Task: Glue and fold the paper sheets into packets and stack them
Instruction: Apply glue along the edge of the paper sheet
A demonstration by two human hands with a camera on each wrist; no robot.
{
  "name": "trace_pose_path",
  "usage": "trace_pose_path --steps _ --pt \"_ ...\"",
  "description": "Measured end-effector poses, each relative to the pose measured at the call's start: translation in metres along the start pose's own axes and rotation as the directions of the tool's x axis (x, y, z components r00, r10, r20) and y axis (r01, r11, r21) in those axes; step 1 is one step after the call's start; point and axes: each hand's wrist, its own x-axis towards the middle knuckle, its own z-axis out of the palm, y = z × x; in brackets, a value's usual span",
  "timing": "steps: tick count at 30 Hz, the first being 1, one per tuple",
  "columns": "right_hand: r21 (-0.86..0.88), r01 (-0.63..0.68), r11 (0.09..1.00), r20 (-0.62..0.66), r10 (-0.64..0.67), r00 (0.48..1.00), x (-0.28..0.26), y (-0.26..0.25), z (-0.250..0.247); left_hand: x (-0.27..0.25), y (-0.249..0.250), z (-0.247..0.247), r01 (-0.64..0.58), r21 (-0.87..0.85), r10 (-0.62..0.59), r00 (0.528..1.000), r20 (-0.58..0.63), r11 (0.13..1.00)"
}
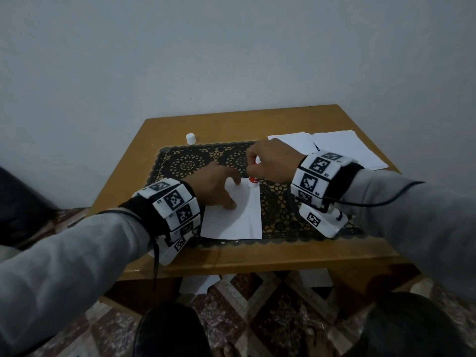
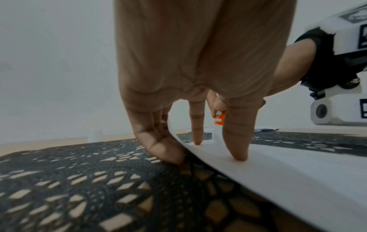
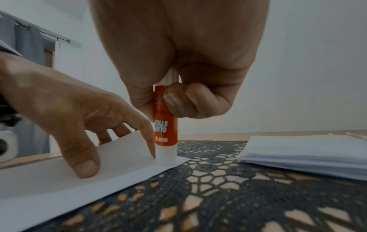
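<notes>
A white paper sheet (image 1: 234, 217) with one side folded over lies on the black lace mat (image 1: 198, 161). My left hand (image 1: 219, 186) presses the sheet (image 2: 278, 171) flat with straight fingertips (image 2: 239, 155). My right hand (image 1: 270, 161) grips an orange glue stick (image 3: 165, 125) upright, its white tip down on the far right corner of the sheet (image 3: 59, 182). The glue stick (image 1: 253, 179) shows just under the right fist, and again behind my left fingers as the orange glue stick (image 2: 219, 119).
A stack of white sheets (image 1: 342, 148) lies at the table's back right, seen close as the paper stack (image 3: 309, 150). The white glue cap (image 1: 190, 138) stands behind the mat at the left. The wooden table (image 1: 231, 261) ends at a wall.
</notes>
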Motion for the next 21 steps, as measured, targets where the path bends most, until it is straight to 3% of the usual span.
trace_pose_path --steps 11,18,21 --pt "0.039 0.127 0.991 0.145 -0.131 0.981 -0.047 -0.026 0.005 0.016 -0.008 -0.003 -0.040 0.046 0.038 0.997 0.060 0.998" --pt "0.106 0.148 0.983 0.200 -0.166 0.966 -0.068 -0.031 0.005 0.027 0.001 -0.008 -0.160 0.008 0.160 0.984 -0.081 0.987" --pt "0.127 0.153 0.980 0.223 -0.178 0.958 -0.067 -0.030 0.005 0.028 0.004 -0.011 -0.273 0.003 0.272 0.956 -0.107 0.962"
